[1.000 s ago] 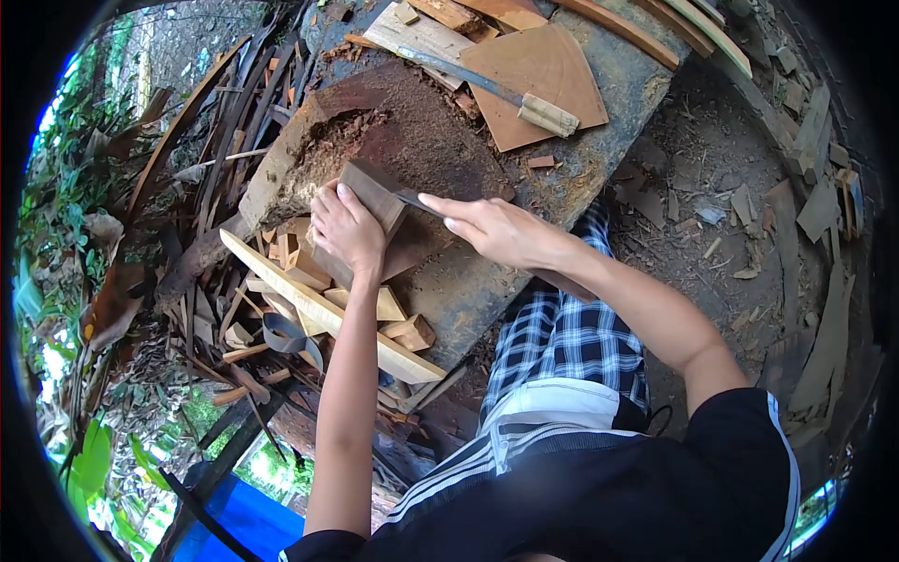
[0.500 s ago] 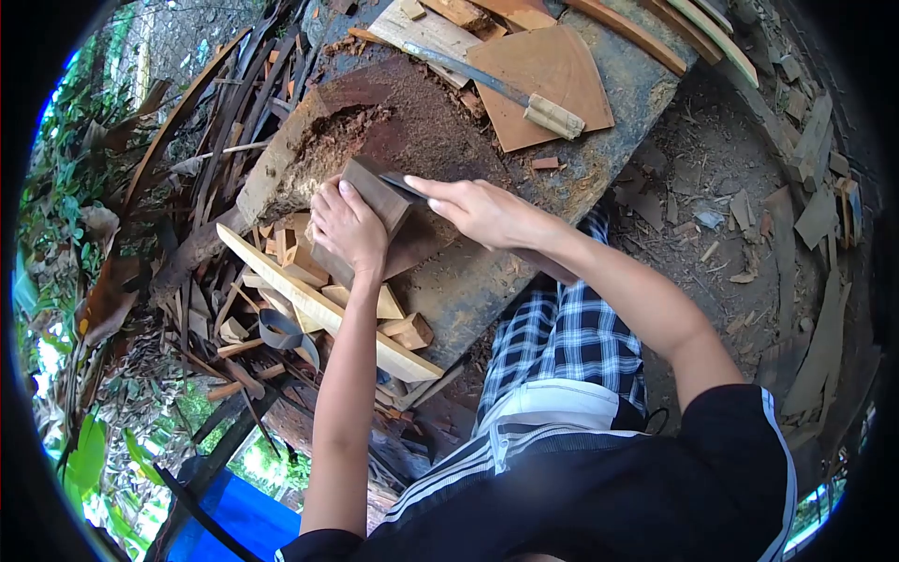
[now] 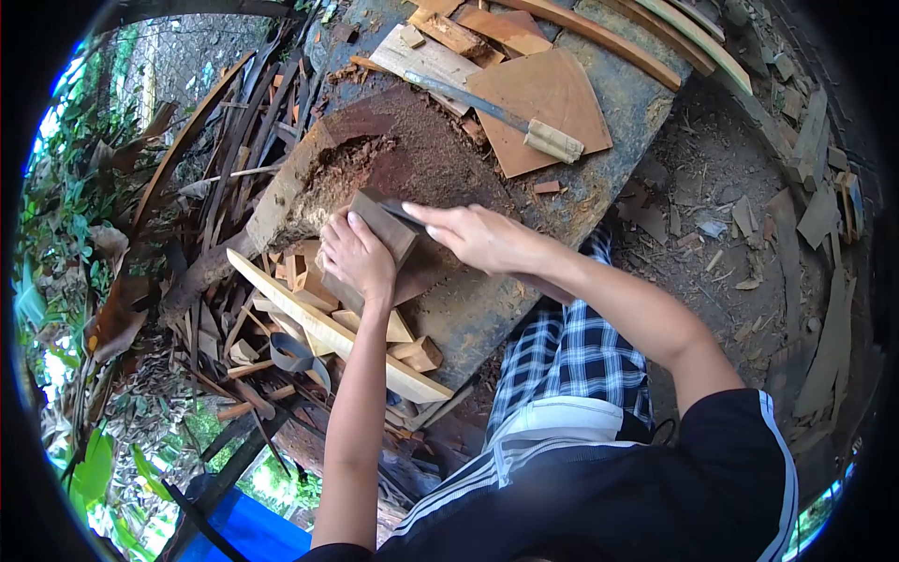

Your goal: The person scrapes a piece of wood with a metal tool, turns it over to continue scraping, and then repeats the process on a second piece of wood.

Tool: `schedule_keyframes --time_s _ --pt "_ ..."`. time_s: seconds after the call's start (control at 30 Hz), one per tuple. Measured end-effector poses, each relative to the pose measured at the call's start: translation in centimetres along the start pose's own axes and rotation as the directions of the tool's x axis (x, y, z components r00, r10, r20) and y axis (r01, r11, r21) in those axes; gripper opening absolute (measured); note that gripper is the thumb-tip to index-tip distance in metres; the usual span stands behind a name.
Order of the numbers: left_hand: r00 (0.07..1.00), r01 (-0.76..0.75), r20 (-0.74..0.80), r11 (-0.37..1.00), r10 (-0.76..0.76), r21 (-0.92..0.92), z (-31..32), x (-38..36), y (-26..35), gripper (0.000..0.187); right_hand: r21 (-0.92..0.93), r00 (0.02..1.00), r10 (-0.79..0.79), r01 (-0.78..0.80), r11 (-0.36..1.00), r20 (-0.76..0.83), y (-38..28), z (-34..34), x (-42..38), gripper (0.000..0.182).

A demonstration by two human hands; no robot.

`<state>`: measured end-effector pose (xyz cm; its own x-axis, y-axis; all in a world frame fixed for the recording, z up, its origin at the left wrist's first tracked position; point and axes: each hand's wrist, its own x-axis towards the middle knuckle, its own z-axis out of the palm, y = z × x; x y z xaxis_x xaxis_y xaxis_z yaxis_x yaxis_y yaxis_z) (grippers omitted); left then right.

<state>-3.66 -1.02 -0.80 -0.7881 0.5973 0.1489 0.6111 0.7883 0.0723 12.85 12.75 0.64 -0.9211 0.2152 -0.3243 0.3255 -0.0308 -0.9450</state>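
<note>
My left hand [image 3: 360, 262] is wrapped around the near left side of a brown wooden block [image 3: 390, 228], thumb lying along its top. The block is tilted over a sawdust-strewn slab of wood [image 3: 426, 131]. My right hand [image 3: 487, 242] grips what looks like a long-handled knife [image 3: 406, 214], index finger stretched along its dark blade. That blade meets the block's upper right edge. A brownish length, seemingly the handle, shows under my right wrist; most of the grip is hidden.
Beyond my hands are a flat fan-shaped board [image 3: 548, 108] and a metal blade with a wooden handle [image 3: 552, 140]. A pale curved strip [image 3: 328, 328] and several offcuts [image 3: 417, 353] lie beside my left forearm. Curved wood strips [image 3: 599, 42] line the far edge.
The view has shifted, so the bench and hands appear slightly lower. Both hands keep nearly the same hold, with the blade still against the block's edge.
</note>
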Motion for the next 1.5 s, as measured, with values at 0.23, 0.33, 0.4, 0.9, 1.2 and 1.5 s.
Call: schedule_keyframes --time_s 0.23,0.33,0.4,0.9,1.2,1.5 --pt "1.000 0.019 0.012 1.000 -0.019 -0.002 -0.3 0.0 0.3 0.034 0.041 0.992 0.094 -0.098 0.994 0.085 -0.9 -1.0 0.8 0.048" --pt "1.000 0.013 0.008 1.000 -0.013 0.007 -0.3 0.0 0.3 0.033 -0.013 1.000 -0.017 0.017 1.000 -0.006 0.3 0.0 0.7 0.050" --pt "1.000 0.014 0.010 1.000 -0.014 0.006 -0.3 0.0 0.3 0.033 -0.014 0.990 -0.128 0.127 0.992 -0.066 2.0 1.1 -0.4 0.050" --pt "0.998 -0.016 0.056 0.958 0.033 -0.287 -1.9 -0.5 0.4 0.050 0.336 0.994 0.103 -0.085 0.938 -0.035 2.1 -1.0 -0.4 0.052" --pt "0.923 -0.365 0.156 0.928 0.352 0.069 -3.2 -2.1 1.4 0.108 -0.413 0.958 -0.036 -0.089 0.906 -0.286 1.5 -1.7 -6.2 0.050" --pt "0.777 -0.333 0.388 0.846 0.496 -0.416 -8.6 1.4 -1.5 0.093 -0.568 0.951 -0.072 -0.119 0.814 -0.302 1.4 -3.2 -10.5 0.051"
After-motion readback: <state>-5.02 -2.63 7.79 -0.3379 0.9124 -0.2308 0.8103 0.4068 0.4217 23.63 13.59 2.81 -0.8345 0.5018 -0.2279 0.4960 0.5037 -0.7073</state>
